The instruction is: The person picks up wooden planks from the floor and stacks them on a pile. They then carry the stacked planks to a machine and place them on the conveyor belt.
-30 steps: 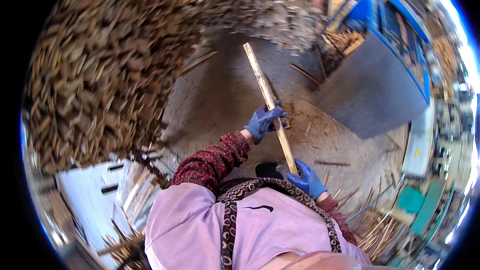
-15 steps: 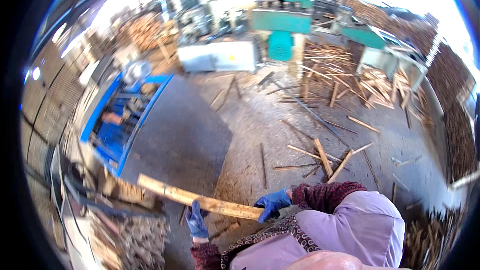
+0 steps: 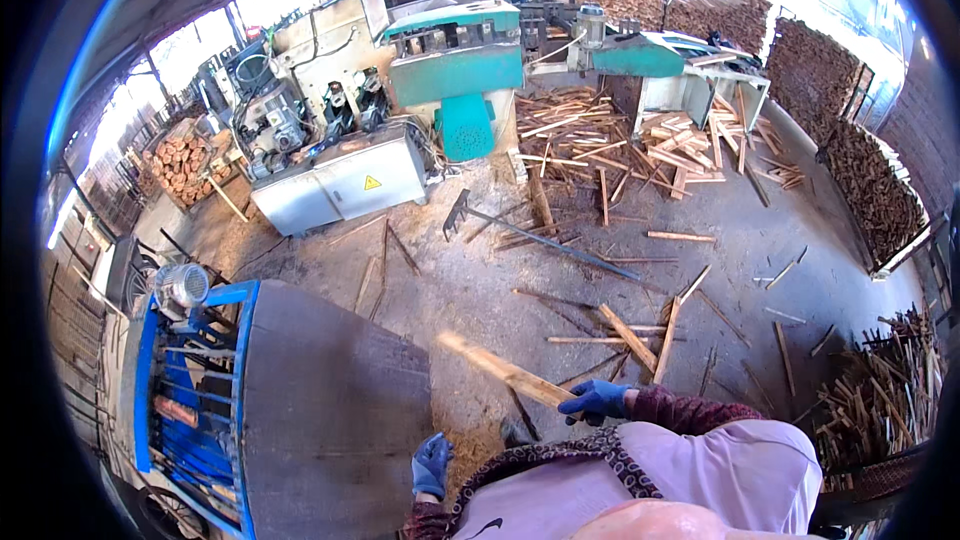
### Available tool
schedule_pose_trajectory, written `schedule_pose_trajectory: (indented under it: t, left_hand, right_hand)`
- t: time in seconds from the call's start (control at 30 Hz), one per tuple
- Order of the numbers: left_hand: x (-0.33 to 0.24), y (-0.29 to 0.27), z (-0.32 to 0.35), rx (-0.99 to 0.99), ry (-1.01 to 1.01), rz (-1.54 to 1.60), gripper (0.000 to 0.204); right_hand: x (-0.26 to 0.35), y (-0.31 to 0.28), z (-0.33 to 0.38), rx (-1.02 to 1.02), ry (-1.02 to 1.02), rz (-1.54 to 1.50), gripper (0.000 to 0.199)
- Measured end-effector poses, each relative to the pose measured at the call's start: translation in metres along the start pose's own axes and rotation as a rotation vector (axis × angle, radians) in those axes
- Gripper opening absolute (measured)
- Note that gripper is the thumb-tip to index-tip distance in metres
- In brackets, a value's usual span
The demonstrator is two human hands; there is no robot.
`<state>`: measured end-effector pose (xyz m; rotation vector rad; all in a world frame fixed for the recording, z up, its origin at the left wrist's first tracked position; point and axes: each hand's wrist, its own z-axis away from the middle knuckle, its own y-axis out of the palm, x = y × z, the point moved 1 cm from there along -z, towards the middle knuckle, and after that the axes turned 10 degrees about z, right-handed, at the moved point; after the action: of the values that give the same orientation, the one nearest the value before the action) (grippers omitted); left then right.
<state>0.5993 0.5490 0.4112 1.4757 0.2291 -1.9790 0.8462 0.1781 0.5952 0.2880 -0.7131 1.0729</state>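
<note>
Sawdust-strewn concrete floor (image 3: 480, 280) of an open-sided wood yard fills the view, with sawing machinery at the back and stacked firewood along the right.

Left to right:

1. Blue-framed conveyor (image 3: 300, 410): its dark belt slopes across the lower left, with a small grey motor (image 3: 182, 285) at its upper corner.
2. Left hand (image 3: 432, 465): in a blue glove, it hangs beside the belt's right edge. Its fingers are loosely curled and released; they hold nothing.
3. Grey cabinet (image 3: 345, 180) and green machine (image 3: 460, 65): both stand well beyond the hands. A rake (image 3: 540, 235) lies on the floor in front of them.
4. Wooden slat (image 3: 505, 372): a pale strip, blurred, tilted up to the left. Its free end points toward the belt; its lower end sits in the right hand.
5. Right hand (image 3: 597, 400): also in a blue glove, its fingers are clenched around the slat's lower end.
6. Loose offcuts (image 3: 640, 140): they lie heaped below the green outfeed table and scattered over the floor. Stacked wood (image 3: 875, 190) lines the right side.

Step in hand, as a judgement: the slat is carried one-handed, free of the floor, near the conveyor.

Next move, as a judgement: any placement calls for steadying the free end, which the left hand is positioned to take, and for keeping the slat clear of the belt frame.
</note>
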Motion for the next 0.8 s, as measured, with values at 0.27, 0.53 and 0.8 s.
schedule_pose_trajectory:
  t: [0.27, 0.53, 0.8]
  left_hand:
    - [-0.11, 0.027, -0.267, 0.278, 0.258, -0.553, 0.033]
    - [-0.099, 0.062, -0.481, 0.316, 0.047, -0.492, 0.035]
    - [-0.145, 0.058, -0.616, 0.133, -0.014, -0.661, 0.037]
  right_hand:
    - [0.11, -0.099, -0.102, -0.396, -0.074, -0.538, 0.039]
    - [0.275, -0.282, -0.247, -0.847, -0.427, -0.635, 0.027]
    - [0.668, -0.816, -0.272, -1.438, -1.21, -0.276, 0.037]
